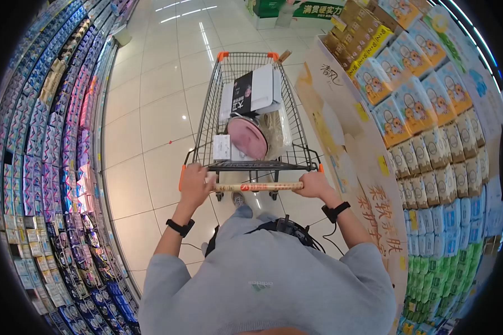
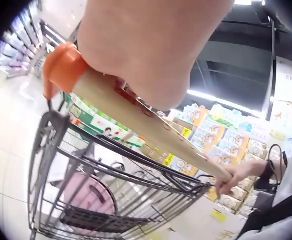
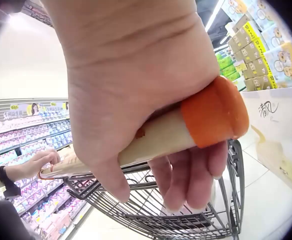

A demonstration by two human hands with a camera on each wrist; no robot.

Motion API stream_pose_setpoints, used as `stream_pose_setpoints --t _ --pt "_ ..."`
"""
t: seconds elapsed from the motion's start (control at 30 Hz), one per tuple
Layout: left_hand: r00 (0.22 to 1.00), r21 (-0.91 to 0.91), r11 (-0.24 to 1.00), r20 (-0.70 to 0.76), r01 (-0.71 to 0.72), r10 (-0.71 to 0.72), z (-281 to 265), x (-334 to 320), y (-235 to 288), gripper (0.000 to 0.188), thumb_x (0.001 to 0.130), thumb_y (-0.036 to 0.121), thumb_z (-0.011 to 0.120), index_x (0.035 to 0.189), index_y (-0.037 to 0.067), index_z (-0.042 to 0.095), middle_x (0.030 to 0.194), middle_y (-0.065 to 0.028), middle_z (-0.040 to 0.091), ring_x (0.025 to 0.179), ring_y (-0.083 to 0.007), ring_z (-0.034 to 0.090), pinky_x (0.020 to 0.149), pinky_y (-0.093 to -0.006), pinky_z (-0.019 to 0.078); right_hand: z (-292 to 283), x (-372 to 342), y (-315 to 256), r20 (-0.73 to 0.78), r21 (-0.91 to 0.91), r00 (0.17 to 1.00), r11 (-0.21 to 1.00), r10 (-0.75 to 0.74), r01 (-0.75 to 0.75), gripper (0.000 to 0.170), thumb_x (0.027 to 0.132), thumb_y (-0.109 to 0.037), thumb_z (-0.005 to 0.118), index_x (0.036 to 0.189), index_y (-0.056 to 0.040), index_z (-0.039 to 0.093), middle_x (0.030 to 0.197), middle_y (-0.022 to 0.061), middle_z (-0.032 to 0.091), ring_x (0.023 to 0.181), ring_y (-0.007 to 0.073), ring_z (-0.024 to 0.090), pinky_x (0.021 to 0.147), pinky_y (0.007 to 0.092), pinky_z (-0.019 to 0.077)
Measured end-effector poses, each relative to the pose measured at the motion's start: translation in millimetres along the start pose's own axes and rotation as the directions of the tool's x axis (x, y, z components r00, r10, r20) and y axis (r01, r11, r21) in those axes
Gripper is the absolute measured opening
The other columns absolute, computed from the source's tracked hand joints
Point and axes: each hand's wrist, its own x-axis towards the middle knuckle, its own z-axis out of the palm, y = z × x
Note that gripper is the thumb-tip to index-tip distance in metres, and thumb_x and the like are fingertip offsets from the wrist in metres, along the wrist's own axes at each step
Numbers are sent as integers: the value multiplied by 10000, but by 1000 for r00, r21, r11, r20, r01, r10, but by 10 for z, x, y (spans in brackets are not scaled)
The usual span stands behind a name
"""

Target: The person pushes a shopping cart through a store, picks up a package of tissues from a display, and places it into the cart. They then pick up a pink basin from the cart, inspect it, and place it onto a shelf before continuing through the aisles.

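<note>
A shopping cart (image 1: 289,106) stands in front of the person, with a pale printed handle (image 1: 257,187) between orange end caps. My right hand (image 1: 316,185) grips the handle at its right end; in the right wrist view its fingers (image 3: 201,180) come round below the bar beside the orange cap. My left hand (image 1: 194,187) rests over the handle's left part; in the left wrist view its palm lies on the bar, no fingers show beneath it, and its fingertips are hidden. Inside the cart lie a pink round item (image 1: 247,138), a black-and-white box (image 1: 251,92) and a small white box (image 1: 222,147).
Shelves packed with colourful packages (image 1: 42,151) line the left side. On the right, a printed display board (image 1: 346,145) fronts stacked tissue packs (image 1: 399,120). Pale floor tiles (image 1: 151,84) run ahead to a green display (image 1: 313,10).
</note>
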Motion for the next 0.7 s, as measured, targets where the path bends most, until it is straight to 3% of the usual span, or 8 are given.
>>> stream_pose_setpoints --t 0.03,0.07,0.13,0.17,0.27,0.5,0.67,0.7 --pt "973 -140 990 228 -11 43 45 146 -20 367 864 411 666 815 48 641 887 -146 641 843 -326 601 720 -432 471 -61 215 45 13 0 1000 1000 -3 3 456 748 -554 690 739 -102 752 696 143 689 692 329 685 651 438 549" --pt "971 -142 990 238 -3 37 44 268 -40 367 864 411 666 815 48 641 887 -146 641 843 -326 601 720 -432 471 -128 408 85 40 13 999 1000 24 -24 468 747 -550 676 727 -87 745 713 158 695 713 336 694 663 441 556" --pt "882 -5 1000 472 -13 14 5 796 -98 478 809 516 705 716 53 630 671 -140 612 661 -335 620 583 -433 472 -324 751 182 -23 6 999 999 42 -42 432 736 -503 670 681 -80 734 701 147 705 706 306 711 665 421 567" --pt "894 -2 999 448 -35 32 79 1018 -190 478 809 516 705 716 53 630 671 -140 612 661 -335 620 583 -433 472 -441 907 232 -56 0 997 999 51 -52 432 736 -503 670 681 -80 734 701 147 705 706 306 711 665 421 567" --pt "903 52 994 425 -97 66 399 1490 -538 403 761 448 724 686 60 644 596 -146 602 617 -353 642 538 -468 483 -899 1443 308 249 110 967 990 59 -88 376 727 -453 694 680 -83 736 620 57 698 598 208 700 645 362 570" --pt "901 113 990 432 -84 27 617 2811 -1123 139 718 224 665 744 89 685 672 -147 645 671 -341 661 596 -473 518 -1503 2824 550 542 382 841 892 -4 -242 291 741 -294 748 753 -6 708 676 78 697 577 184 687 555 300 550" --pt "916 156 982 400 -103 32 810 3782 -1604 94 690 184 668 728 98 674 673 -130 660 676 -325 675 603 -458 524 -1842 3644 649 360 388 932 914 -33 -117 289 717 -314 728 760 -29 721 686 109 700 607 227 695 591 343 563" --pt "919 170 981 394 -89 16 836 3981 -1696 91 687 181 667 722 98 673 662 -130 657 667 -327 673 599 -458 523 -1821 3827 681 166 260 986 965 -20 -24 266 698 -300 711 771 -44 728 699 126 699 644 268 698 620 380 565"
